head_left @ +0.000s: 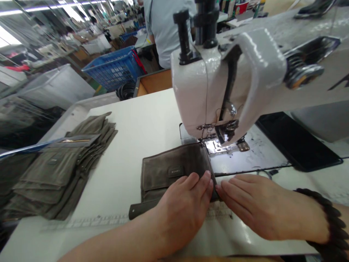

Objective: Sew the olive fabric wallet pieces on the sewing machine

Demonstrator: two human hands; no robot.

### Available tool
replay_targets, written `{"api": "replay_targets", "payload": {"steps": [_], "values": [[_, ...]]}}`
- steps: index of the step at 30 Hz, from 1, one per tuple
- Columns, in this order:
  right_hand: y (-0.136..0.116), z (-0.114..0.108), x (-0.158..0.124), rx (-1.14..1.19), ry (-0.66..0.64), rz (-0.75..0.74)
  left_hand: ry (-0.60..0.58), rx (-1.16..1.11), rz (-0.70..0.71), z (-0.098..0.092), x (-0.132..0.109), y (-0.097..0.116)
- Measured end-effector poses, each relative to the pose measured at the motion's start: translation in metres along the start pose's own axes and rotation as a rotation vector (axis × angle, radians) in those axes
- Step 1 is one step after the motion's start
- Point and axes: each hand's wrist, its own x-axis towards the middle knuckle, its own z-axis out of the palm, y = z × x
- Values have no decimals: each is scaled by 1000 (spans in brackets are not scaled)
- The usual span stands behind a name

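Note:
A dark brown leather wallet piece (pixel 160 165) with a small label patch lies on the sewing table, its far right corner under the needle area of the sewing machine (pixel 215 136). My left hand (pixel 188 200) rests on its near right part, fingers bent and pressed together at the edge. Touching the same right edge, the fingertips of my right hand (pixel 253 203) are closed together; its thumb is hidden. A narrow snap strap (pixel 143 209) sticks out to the left beneath my left wrist.
A stack of similar brown pieces (pixel 57 167) lies on the left of the white table (pixel 128 123). A black phone or tablet (pixel 297 140) is at the right, under the machine arm. Behind stand a blue crate (pixel 111 69) and a person in a light shirt (pixel 166 32).

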Motion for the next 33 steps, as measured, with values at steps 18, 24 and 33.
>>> {"api": "replay_targets", "payload": {"steps": [18, 24, 33], "values": [[3, 10, 0, 34, -59, 57, -2, -33, 12, 10, 7, -3], [13, 16, 4, -8, -11, 122, 22, 7, 15, 13, 16, -17], [29, 24, 9, 8, 10, 263, 53, 26, -9, 20, 27, -38]]}}
